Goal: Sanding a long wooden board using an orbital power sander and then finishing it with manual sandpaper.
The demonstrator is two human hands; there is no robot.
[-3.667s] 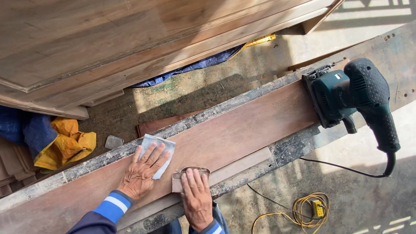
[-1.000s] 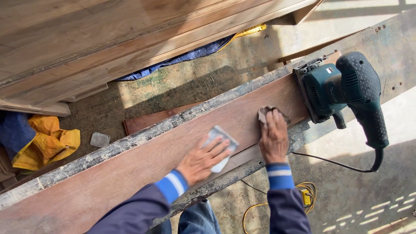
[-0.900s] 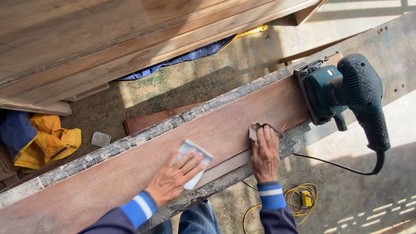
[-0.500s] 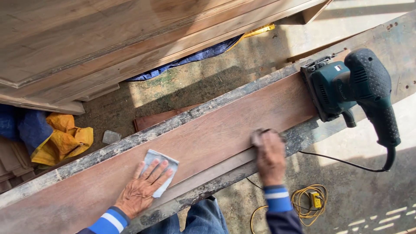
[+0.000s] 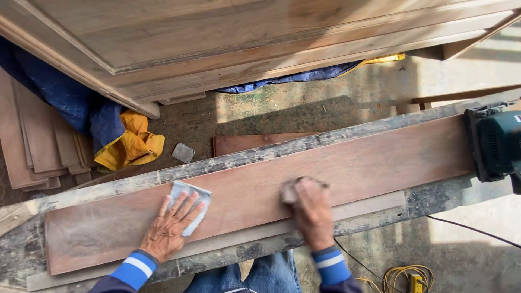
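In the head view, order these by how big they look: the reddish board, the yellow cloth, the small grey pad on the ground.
1. reddish board, by far the largest
2. yellow cloth
3. small grey pad, the smallest

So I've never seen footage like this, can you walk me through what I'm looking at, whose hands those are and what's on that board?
The one view comes from a camera on a person's head, looking down at their own bare hands. The left hand presses a pale sheet of sandpaper flat on a long reddish wooden board. The right hand, blurred, covers a brownish sanding pad. At the board's right end sits a teal power sander. Beyond lie large wooden panels and a yellow cloth.
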